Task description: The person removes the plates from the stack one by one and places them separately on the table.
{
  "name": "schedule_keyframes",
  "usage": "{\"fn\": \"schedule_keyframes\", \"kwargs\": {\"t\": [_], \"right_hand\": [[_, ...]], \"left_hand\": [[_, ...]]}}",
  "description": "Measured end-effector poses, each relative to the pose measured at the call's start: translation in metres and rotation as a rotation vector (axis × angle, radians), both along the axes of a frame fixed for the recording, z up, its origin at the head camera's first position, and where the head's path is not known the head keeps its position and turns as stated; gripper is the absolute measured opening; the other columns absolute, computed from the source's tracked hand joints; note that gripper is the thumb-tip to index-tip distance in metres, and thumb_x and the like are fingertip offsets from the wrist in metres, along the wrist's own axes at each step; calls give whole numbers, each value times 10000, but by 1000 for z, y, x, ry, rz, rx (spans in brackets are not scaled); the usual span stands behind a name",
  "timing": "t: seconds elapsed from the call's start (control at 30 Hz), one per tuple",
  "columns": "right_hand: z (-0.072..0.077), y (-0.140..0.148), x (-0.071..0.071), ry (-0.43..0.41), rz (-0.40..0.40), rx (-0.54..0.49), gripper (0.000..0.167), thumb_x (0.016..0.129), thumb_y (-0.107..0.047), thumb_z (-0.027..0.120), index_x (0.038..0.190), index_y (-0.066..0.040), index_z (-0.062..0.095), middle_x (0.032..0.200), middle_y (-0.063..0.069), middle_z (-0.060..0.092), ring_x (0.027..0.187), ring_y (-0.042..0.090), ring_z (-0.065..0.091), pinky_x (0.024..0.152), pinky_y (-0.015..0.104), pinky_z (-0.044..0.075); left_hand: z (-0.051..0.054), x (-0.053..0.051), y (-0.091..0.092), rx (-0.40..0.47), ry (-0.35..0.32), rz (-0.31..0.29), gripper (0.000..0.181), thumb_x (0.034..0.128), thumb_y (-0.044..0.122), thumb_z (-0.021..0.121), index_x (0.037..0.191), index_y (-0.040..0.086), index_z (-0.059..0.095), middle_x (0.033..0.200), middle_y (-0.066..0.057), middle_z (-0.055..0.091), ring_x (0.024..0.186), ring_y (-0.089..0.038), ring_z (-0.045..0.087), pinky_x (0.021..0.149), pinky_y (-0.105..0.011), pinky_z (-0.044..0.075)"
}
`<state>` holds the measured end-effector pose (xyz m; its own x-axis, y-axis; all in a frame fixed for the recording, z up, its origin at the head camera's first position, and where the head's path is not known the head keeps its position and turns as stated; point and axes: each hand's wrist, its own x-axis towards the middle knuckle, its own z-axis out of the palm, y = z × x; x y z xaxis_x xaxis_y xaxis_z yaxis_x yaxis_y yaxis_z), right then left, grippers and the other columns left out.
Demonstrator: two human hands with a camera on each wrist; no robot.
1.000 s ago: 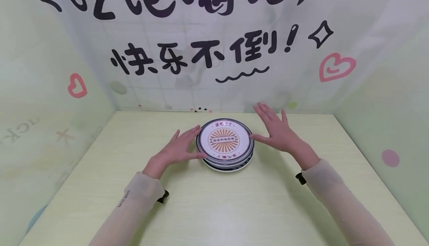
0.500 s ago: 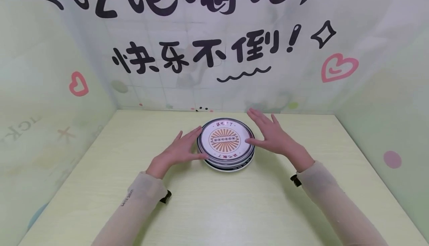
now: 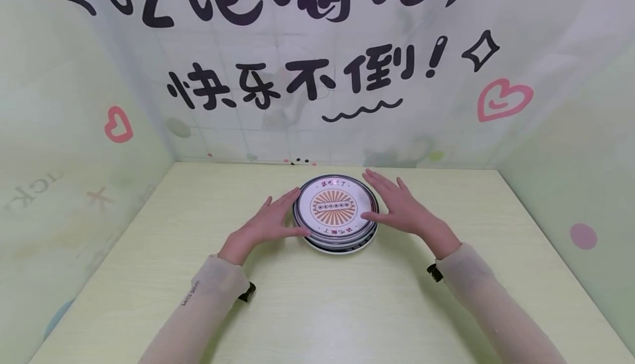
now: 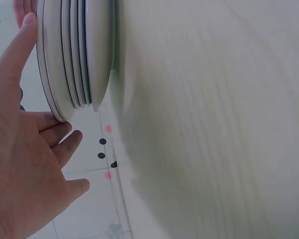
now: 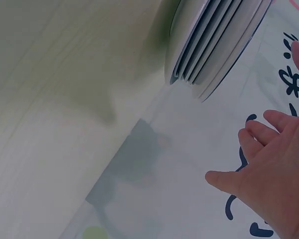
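A stack of several round plates (image 3: 333, 207), the top one white with an orange sunburst print, stands toward the back of the table. At its left edge, the left hand (image 3: 268, 224) touches the upper rim with thumb and fingers spread; the left wrist view shows that hand (image 4: 30, 164) against the outermost plate (image 4: 50, 59). The right hand (image 3: 404, 207) hovers at the stack's right side, thumb over the top plate's edge, fingers extended. In the right wrist view a gap separates this hand (image 5: 274, 164) from the plates (image 5: 214, 45).
The pale wooden table (image 3: 317, 309) is enclosed by a back wall (image 3: 258, 143) with black lettering and by side walls with pink hearts and spots. Both forearms in light sleeves reach in from the front, with a black band at each wrist.
The right hand has moved left and lower, closer to the stack's right edge. The left hand keeps its place at the left rim, and the plates have stayed put.
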<state>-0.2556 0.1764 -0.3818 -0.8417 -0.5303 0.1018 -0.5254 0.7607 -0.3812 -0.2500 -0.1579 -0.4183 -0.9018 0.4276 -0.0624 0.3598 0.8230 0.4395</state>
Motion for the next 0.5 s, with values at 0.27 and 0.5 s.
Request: {"fn": "schedule_keyframes", "kwargs": {"t": [0.27,0.5], "right_hand": [[-10,-4,-1,-25,15,-24,927,896,-452,709,1599,-113,208,1674,96,205,1542,329,206,1267,604,98],[-18,-5,-2,-41,-3,-26,933,896,-434,716,1603,-119,194,1675,97,201,1543,320,205,1261,617,107]], "left_hand": [[-1,-2,2,3,1,24,1177,744,697,731,1604,114,179,1669,-85,215,1539,-309,228,1260,-613,116],[2,-2,5,3,-20,41,1168,740,656,766,1604,124,186,1665,-81,229,1540,-288,230,1264,-594,129]]}}
